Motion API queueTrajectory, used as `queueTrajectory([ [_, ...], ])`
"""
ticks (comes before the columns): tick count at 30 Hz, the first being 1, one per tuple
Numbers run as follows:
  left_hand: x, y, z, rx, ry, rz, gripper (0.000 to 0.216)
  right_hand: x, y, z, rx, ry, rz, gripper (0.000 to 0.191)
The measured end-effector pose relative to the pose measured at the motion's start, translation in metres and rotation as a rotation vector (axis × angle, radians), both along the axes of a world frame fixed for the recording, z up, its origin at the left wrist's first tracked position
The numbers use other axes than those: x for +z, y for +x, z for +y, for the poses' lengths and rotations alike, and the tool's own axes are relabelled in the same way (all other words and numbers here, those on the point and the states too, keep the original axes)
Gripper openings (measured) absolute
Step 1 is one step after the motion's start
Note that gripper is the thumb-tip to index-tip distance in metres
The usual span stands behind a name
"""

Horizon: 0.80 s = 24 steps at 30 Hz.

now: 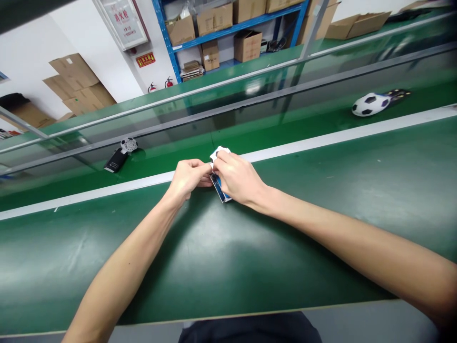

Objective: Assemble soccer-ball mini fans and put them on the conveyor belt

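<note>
A ball-patterned device [218, 187] is gripped, half-hidden, by the right hand [238, 178]; whether anything is pinched by the left hand [190, 177] cannot be told. Cartons [214, 20] are shelved, contents unseen.

Front: flat green worktop [214, 262]. At its far edge, between left hand [191, 176] and right hand [238, 178]: blue-and-white football-patterned device [220, 188]. Behind, past straight white strip [321, 136]: green belt [285, 121]; on it, black rectangular football-topped device [117, 160], left; black-and-white rounded football-patterned device [371, 104], right.
</note>
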<state>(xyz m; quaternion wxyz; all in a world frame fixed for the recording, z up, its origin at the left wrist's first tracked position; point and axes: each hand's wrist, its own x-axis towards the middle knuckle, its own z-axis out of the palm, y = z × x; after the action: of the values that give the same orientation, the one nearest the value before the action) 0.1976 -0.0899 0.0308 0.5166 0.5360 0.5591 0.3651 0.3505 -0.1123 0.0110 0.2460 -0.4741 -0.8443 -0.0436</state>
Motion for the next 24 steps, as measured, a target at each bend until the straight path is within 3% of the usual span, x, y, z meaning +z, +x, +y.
queueTrajectory([
  [10, -0.003, -0.008, 0.001, -0.025, 0.011, -0.074, 0.016, -0.004, 0.009, 0.005, -0.041, -0.031, 0.181, 0.023],
  [15, 0.003, -0.010, 0.001, -0.067, 0.029, -0.060, 0.019, -0.006, 0.010, 0.008, -0.137, -0.354, 0.350, 0.049],
  [19, 0.004, -0.009, 0.022, 0.004, 0.157, -0.017, 0.022, -0.010, 0.000, 0.041, -0.208, -0.363, 0.534, 0.044],
  [24, 0.000, -0.003, 0.077, 0.110, 0.289, 0.313, 0.028, -0.015, -0.023, 0.107, -0.391, -0.381, 0.683, 0.046],
])
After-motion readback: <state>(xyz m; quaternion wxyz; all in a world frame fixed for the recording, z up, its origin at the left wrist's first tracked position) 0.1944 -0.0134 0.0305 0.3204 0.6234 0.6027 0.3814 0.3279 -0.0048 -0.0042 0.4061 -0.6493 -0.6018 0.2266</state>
